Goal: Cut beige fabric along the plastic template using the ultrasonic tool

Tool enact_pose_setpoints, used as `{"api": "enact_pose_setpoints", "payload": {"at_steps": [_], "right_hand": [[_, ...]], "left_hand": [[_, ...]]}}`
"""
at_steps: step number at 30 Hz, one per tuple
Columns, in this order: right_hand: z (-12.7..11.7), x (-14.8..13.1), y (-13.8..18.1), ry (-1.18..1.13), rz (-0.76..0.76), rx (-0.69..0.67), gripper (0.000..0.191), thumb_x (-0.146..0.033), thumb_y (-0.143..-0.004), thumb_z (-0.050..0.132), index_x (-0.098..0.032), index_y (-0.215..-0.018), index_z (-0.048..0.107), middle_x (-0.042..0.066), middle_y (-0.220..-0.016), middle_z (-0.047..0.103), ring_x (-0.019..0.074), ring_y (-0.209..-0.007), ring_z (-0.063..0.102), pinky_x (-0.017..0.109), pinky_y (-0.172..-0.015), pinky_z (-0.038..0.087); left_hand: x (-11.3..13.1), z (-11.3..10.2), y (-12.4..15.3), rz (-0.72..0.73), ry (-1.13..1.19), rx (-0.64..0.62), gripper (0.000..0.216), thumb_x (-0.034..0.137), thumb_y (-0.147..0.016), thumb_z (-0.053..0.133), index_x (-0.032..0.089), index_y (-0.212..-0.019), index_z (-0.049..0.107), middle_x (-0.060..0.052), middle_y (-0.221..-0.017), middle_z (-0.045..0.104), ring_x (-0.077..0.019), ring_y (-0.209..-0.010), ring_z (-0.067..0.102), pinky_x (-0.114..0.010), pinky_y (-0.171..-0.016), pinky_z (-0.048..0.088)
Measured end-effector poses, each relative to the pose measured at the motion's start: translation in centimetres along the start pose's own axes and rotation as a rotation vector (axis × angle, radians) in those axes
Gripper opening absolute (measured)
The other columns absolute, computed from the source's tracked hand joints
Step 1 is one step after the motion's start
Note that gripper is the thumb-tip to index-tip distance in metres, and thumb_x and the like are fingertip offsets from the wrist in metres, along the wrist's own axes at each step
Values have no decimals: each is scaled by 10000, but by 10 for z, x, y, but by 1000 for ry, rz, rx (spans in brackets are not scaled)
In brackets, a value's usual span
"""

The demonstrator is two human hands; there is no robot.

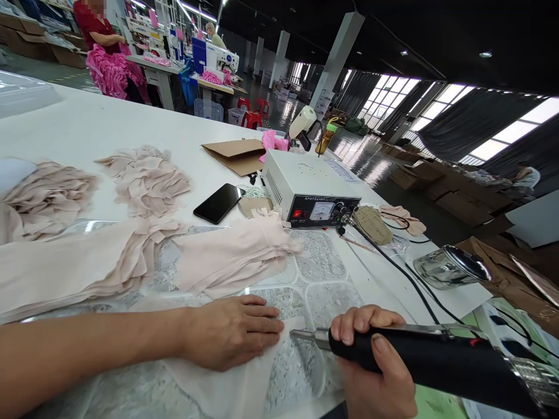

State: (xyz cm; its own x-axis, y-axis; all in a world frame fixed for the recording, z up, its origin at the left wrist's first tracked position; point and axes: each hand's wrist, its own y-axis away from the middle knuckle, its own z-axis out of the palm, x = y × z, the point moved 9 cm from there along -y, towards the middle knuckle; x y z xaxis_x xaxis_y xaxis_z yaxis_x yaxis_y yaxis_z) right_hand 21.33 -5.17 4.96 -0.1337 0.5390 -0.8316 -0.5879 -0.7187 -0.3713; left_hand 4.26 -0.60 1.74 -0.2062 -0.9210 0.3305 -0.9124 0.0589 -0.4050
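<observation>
My left hand (233,331) lies flat, fingers stretched out, pressing a pale pink fabric piece (227,384) onto a lace-patterned mat (318,256). My right hand (375,366) is wrapped round a black hand-held tool (437,358) whose metal tip (303,334) points left, just off my left fingertips. A black cable (393,265) runs from the tool to a white control box (310,189) with a dial and a red switch.
Stacks of pink fabric (231,250) and ruffled piles (146,177) cover the white table (78,125). A black phone (217,202), cardboard (236,154), a metal lid (452,266) and a tan tag (372,224) lie nearby. People sit at sewing machines (213,55) far behind.
</observation>
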Motion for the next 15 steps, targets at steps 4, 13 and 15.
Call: {"api": "enact_pose_setpoints", "payload": {"at_steps": [4,13,15], "right_hand": [[4,-1,-1,12,-13,-31,36,-231,-802,592,-224,-784,562,-40,-672,484,103,-487,515,271,-475,464],[-16,-6,-2,-29,-16,83,36,-238,-764,580,-207,-780,571,-32,-691,462,99,-492,488,276,-475,461],[-17,-6,-2,-29,-21,88,43,-245,-760,589,-212,-786,577,-33,-692,462,99,-488,481,280,-472,461]], "left_hand": [[-1,1,0,-6,1,-6,298,168,-1008,426,131,-1247,600,-119,-1288,653,-251,-1249,571,-367,-1087,400],[-2,2,2,16,24,2,294,203,-1012,453,127,-1255,600,-140,-1276,655,-253,-1253,572,-385,-1104,408],[-3,-2,1,22,41,8,300,231,-1028,434,125,-1256,598,-157,-1294,639,-250,-1236,587,-387,-1095,427]]}}
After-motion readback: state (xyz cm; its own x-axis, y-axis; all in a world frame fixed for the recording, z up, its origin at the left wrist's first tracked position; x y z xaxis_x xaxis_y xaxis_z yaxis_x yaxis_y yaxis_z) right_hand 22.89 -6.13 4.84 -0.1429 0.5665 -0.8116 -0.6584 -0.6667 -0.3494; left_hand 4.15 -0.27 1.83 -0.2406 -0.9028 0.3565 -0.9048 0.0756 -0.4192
